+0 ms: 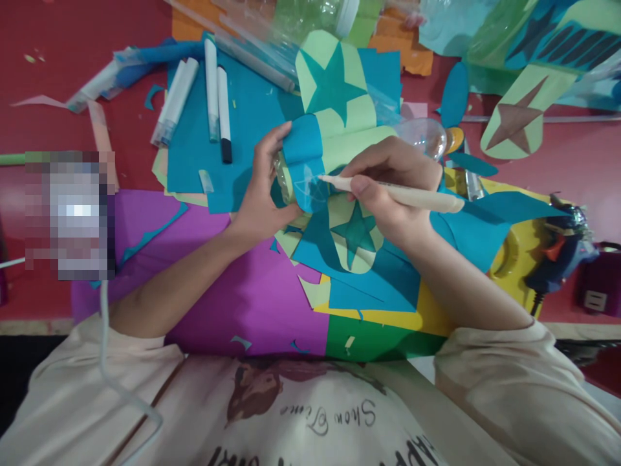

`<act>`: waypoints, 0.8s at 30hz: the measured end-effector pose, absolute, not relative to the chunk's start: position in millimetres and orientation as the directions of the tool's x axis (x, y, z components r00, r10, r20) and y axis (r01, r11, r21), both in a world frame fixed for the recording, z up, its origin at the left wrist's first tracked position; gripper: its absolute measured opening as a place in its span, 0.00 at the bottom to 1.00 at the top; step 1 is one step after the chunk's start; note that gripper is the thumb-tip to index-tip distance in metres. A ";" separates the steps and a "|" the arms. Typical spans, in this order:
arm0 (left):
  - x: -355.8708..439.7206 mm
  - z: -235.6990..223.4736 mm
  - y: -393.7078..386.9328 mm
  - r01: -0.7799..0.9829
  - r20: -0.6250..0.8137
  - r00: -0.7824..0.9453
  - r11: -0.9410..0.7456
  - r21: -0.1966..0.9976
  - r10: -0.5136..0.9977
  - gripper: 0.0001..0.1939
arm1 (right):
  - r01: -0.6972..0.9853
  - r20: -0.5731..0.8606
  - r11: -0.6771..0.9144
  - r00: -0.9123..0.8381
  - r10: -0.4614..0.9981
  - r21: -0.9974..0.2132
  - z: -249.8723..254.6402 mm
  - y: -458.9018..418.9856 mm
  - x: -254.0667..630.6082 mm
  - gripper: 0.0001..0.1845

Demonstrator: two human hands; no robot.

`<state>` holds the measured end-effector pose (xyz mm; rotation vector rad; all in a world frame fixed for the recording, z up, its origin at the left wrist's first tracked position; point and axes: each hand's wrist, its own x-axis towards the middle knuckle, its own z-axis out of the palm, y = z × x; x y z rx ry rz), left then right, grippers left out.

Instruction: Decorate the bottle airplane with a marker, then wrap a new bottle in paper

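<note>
A clear plastic bottle (pixel 427 137) with paper wrapped around it is held in the left hand (pixel 259 200). A white pen (pixel 422 199) is gripped in the right hand (pixel 395 175), and its tip is held at a blue flap (pixel 301 141), where pale lines (pixel 309 184) are drawn. Green stars (pixel 334 84) can be seen on two light green flaps (pixel 315 48). Markers (pixel 212 90) are laid on a blue sheet (pixel 257 123). A purple sheet (pixel 262 278) is spread near the body, and a glue gun (pixel 557 262) is seen far right.

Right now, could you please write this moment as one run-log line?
left hand: holds blue paper; right hand: grips marker, tip at pale lines on blue paper; right side: glue gun
</note>
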<state>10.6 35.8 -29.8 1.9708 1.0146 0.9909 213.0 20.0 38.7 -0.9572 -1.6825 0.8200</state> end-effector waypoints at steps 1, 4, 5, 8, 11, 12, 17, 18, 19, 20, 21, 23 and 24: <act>10.4 -29.1 35.6 0.336 0.298 0.397 -0.439 0.833 0.868 0.45 | 0.209 0.427 0.457 -0.177 0.887 -0.864 39.4 19.9 213.0 0.13; 9.9 -28.4 35.6 0.356 0.271 0.400 -0.421 0.835 0.876 0.46 | 0.197 0.424 0.456 -0.184 0.887 -0.868 39.4 20.0 213.0 0.11; 9.7 -28.7 35.9 0.354 0.272 0.406 -0.425 0.833 0.872 0.46 | 0.197 0.422 0.457 -0.195 0.885 -0.868 39.1 20.1 213.0 0.11; 9.1 -30.6 37.0 0.313 0.326 0.422 -0.473 0.824 0.846 0.46 | 0.211 0.416 0.462 -0.228 0.880 -0.861 38.4 20.3 212.8 0.10; 9.1 -31.7 37.5 0.301 0.336 0.417 -0.477 0.826 0.845 0.45 | 0.237 0.393 0.448 -0.245 0.886 -0.862 38.5 20.5 212.7 0.11; 9.2 -31.7 37.4 0.311 0.321 0.414 -0.463 0.830 0.852 0.45 | 0.246 0.386 0.444 -0.250 0.888 -0.862 38.4 20.6 212.8 0.12; 8.9 -31.0 37.0 0.311 0.320 0.411 -0.461 0.831 0.854 0.44 | 0.290 0.379 0.472 -0.323 0.867 -0.832 35.6 21.9 214.0 0.12; 8.7 -30.8 37.0 0.303 0.328 0.414 -0.469 0.830 0.849 0.44 | 0.288 0.391 0.488 -0.334 0.858 -0.824 34.7 22.3 214.2 0.12; 8.5 -30.6 37.0 0.301 0.335 0.413 -0.474 0.827 0.847 0.44 | 0.284 0.404 0.503 -0.342 0.848 -0.816 33.9 22.8 214.4 0.11; 8.5 -30.5 37.0 0.304 0.338 0.411 -0.477 0.825 0.847 0.43 | 0.277 0.418 0.519 -0.349 0.839 -0.809 33.1 23.1 214.5 0.10; 8.5 -30.3 37.0 0.313 0.337 0.408 -0.477 0.821 0.849 0.43 | 0.272 0.431 0.533 -0.355 0.830 -0.801 32.5 23.5 214.6 0.09; 9.0 -30.4 37.2 0.332 0.337 0.401 -0.478 0.813 0.852 0.43 | 0.273 0.445 0.553 -0.369 0.816 -0.787 31.6 24.1 214.9 0.09; 9.4 -30.7 37.4 0.334 0.340 0.400 -0.481 0.811 0.851 0.43 | 0.277 0.446 0.558 -0.376 0.812 -0.782 31.4 24.3 215.2 0.09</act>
